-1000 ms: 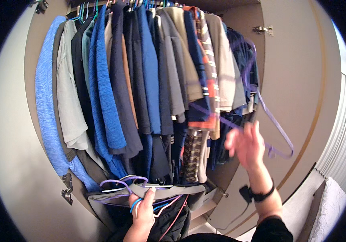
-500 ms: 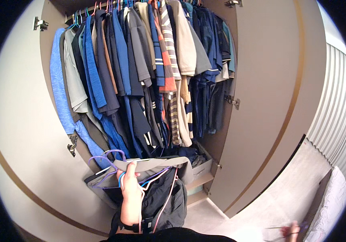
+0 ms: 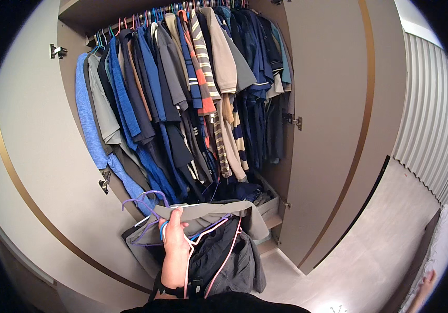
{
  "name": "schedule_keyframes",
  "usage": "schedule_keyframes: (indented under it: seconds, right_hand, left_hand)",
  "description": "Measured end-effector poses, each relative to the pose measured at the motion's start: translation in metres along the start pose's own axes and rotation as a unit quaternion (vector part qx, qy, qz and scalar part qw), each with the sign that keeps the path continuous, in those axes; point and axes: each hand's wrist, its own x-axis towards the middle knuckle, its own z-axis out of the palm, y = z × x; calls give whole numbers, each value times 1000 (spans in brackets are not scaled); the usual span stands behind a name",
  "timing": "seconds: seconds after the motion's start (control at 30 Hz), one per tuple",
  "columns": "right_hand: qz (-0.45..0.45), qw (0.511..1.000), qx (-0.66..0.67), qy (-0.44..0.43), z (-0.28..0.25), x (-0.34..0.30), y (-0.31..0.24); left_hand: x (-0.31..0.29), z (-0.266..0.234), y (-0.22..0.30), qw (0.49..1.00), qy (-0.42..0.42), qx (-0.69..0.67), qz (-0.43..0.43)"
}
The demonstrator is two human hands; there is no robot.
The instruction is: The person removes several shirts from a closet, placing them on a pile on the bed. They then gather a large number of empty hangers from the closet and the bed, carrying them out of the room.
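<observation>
Hangers of thin purple, blue, white and pink plastic (image 3: 153, 221) are bunched in the left hand (image 3: 176, 255), fingers closed around them, with grey and dark folded garments (image 3: 224, 245) draped over them just below the open wardrobe. Shirts in blue, grey, beige and stripes (image 3: 192, 104) hang packed along the rail above. The right hand (image 3: 426, 284) shows only at the lower right edge; its grip cannot be told.

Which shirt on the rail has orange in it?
The navy, white and orange striped shirt mid-rail, just left of the beige-and-white striped one. The garments around it are plain blue, grey or dark.
</observation>
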Motion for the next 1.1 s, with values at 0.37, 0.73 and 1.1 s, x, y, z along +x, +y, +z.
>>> schedule_keyframes:
  seconds: [0.37, 0.73, 1.1]
  right_hand:
    - [-345, 802, 113, -474, 355, -281, -213]
    - [-756, 361, 433, -331, 522, -564, -608]
    - [-801, 513, 105, -292, 675, -653, -792]
  left_hand:
    - [12, -15, 15, 1000, -5, -17, 15]
    - [46, -26, -13, 996, -88, 10, -23]
    - [114, -39, -29, 989, -101, 41, -100]
